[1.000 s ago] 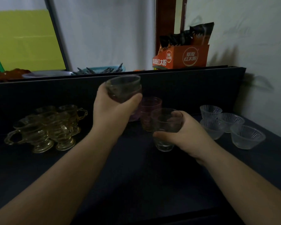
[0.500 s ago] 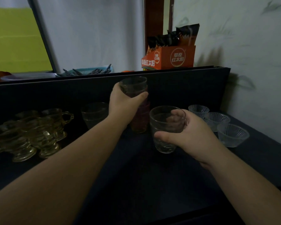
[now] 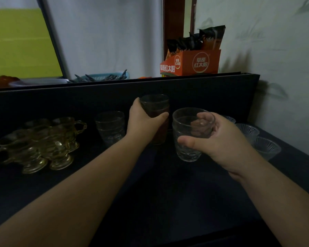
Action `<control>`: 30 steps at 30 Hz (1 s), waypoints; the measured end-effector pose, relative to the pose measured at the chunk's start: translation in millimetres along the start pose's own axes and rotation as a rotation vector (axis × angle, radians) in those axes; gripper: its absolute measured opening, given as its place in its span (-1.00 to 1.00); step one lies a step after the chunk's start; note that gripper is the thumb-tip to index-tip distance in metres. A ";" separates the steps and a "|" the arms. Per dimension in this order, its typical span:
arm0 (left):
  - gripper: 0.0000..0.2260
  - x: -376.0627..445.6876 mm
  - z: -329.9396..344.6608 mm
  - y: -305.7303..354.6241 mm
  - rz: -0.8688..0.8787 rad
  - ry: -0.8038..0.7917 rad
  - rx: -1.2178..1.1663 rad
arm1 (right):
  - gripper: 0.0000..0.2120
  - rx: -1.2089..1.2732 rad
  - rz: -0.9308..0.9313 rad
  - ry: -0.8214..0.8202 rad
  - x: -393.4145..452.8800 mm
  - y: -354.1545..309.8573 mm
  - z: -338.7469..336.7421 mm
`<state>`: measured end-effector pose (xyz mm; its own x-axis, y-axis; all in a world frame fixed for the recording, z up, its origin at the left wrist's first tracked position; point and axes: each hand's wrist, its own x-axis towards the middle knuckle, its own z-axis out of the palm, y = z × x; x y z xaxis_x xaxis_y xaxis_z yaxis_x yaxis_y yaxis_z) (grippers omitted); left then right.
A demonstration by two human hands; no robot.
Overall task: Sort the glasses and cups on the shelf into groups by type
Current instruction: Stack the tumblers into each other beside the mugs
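My left hand (image 3: 144, 122) grips a dark tinted tumbler (image 3: 154, 104) that sits nested on top of a pink tumbler (image 3: 161, 132) near the back of the dark shelf (image 3: 168, 202). My right hand (image 3: 221, 141) holds a clear tumbler (image 3: 187, 139) just right of that stack, fingers inside its rim, its base low over the shelf. A stack of clear tumblers (image 3: 111, 127) stands to the left of my left hand. Several amber handled cups (image 3: 41, 145) cluster at the far left. Small clear ribbed bowls (image 3: 266, 148) sit at the right, partly hidden behind my right hand.
A dark back panel (image 3: 212, 93) rises behind the glasses. On the ledge above it stand an orange box of packets (image 3: 191, 63), a blue basket (image 3: 103, 77) and a plate (image 3: 36, 82). A pale wall (image 3: 284, 68) closes the right side.
My left hand has lowered the dark tumbler onto the pink one. My right hand with the clear tumbler has stayed about where it was. The view shifted slightly.
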<state>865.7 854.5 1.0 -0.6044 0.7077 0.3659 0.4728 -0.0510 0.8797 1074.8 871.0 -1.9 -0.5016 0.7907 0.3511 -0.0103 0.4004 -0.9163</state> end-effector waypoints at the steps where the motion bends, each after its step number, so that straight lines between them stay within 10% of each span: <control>1: -0.18 -1.6 -3.2 0.3 -0.007 -0.006 0.031 | -0.25 -0.005 -0.007 0.003 0.7 -1.5 0.7; 10: -0.12 -63.0 -94.4 -17.1 0.090 0.002 0.283 | -0.12 0.009 -0.066 -0.060 12.2 -28.6 35.5; 17: -0.21 -114.0 -144.5 -46.0 -0.038 -0.003 0.307 | -0.63 0.114 -0.144 -0.188 43.7 -71.3 92.9; 30: -0.22 -116.6 -147.6 -59.3 -0.136 -0.053 0.302 | -0.57 0.019 -0.061 -0.094 108.3 -63.5 184.8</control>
<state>813.4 671.1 -49.0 -0.6445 0.7298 0.2278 0.5636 0.2523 0.7865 861.3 845.6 58.7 -0.5784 0.7178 0.3876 -0.0589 0.4371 -0.8975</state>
